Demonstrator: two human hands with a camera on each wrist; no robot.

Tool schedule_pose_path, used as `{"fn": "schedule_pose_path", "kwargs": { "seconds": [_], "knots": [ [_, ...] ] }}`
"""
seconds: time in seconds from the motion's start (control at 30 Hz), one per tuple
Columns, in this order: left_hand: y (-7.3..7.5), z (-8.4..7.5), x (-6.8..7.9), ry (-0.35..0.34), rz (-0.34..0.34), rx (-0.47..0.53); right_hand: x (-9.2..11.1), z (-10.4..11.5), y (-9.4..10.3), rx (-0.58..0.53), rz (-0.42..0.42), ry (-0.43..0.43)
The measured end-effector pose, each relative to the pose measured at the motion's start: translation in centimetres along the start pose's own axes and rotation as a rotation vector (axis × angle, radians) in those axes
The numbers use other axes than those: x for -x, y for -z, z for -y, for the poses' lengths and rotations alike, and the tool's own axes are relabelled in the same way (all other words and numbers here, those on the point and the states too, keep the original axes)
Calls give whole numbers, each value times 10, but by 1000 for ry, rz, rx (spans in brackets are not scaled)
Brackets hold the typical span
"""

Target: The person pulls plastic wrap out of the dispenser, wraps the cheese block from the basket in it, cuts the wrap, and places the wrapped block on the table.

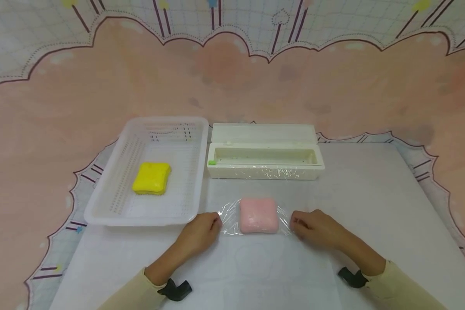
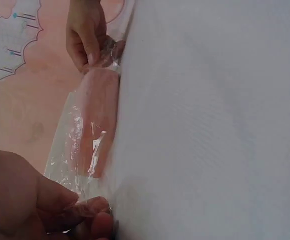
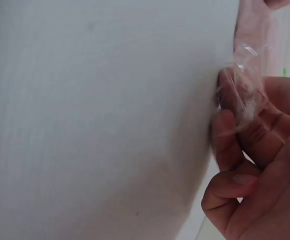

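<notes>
A pink rounded-square block (image 1: pixel 258 215), perhaps soap or a sponge, sits wrapped in clear plastic film (image 1: pixel 229 217) on the white-covered table. My left hand (image 1: pixel 201 232) pinches the film's left end, beside the basket's near corner. At the opposite end, my right hand (image 1: pixel 317 227) grips the gathered film between thumb and fingers. The film stretches from hand to hand across the block. In the left wrist view the film (image 2: pixel 75 135) looks taut and shiny around the pink block (image 2: pixel 99 115). Crumpled film (image 3: pixel 244 95) shows at the right fingertips in the right wrist view.
A white plastic basket (image 1: pixel 199 181) at the left holds a yellow block (image 1: pixel 152 178) of similar shape. Behind the pink block stands a long white film dispenser box (image 1: pixel 263 173), lid up, with a green slider (image 1: pixel 212 162) at its left end. A patterned cloth hangs behind.
</notes>
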State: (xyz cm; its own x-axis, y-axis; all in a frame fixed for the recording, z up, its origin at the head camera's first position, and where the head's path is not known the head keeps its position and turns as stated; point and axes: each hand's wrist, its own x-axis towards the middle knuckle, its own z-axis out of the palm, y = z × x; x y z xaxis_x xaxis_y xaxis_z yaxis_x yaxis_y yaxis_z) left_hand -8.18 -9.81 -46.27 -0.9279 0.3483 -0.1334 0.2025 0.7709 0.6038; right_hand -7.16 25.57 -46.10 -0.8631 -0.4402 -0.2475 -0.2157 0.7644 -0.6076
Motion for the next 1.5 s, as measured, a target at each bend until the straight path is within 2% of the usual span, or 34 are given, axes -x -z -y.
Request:
{"fn": "schedule_pose_path", "kwargs": {
  "seconds": [0.1, 0.17, 0.2, 0.27, 0.37, 0.47, 0.57, 0.67, 0.77, 0.87, 0.97, 1.17, 1.27, 1.37, 1.5],
  "knots": [
    [2, -3, 2, 69, 0, 104, 3, -1, 1, -26, -26, 34],
    [1, -6, 5, 91, -46, 124, 5, 0, 1, -26, -47, 49],
    [-2, -9, 7, 72, -88, 97, 6, 3, 1, -18, -52, 40],
    [-7, -15, 13, 2, -168, -20, 7, 9, 0, 33, -75, 26],
    [-15, -26, 23, -167, -240, -276, 8, 22, -4, 157, -131, 56],
    [-19, -35, 24, -315, -223, -411, 5, 35, -9, 278, -188, 154],
    [-22, -40, 16, -378, -207, -465, -2, 45, -12, 347, -201, 252],
    [-25, -42, 7, -379, -219, -493, -8, 51, -14, 394, -216, 309],
    [-26, -42, -1, -354, -207, -461, -13, 55, -14, 416, -221, 329],
    [-25, -40, -6, -318, -158, -377, -16, 54, -14, 413, -217, 342],
    [-22, -39, -9, -307, -114, -290, -18, 51, -14, 354, -198, 347],
    [-17, -36, -12, -377, -105, -137, -20, 44, -10, 141, -133, 330],
    [-16, -35, -11, -411, -99, -95, -21, 43, -9, 86, -107, 309],
    [-16, -34, -11, -435, -97, -82, -23, 43, -9, 96, -88, 313],
    [-16, -33, -12, -428, -77, -56, -24, 44, -13, 160, -89, 374]
  ]
}}
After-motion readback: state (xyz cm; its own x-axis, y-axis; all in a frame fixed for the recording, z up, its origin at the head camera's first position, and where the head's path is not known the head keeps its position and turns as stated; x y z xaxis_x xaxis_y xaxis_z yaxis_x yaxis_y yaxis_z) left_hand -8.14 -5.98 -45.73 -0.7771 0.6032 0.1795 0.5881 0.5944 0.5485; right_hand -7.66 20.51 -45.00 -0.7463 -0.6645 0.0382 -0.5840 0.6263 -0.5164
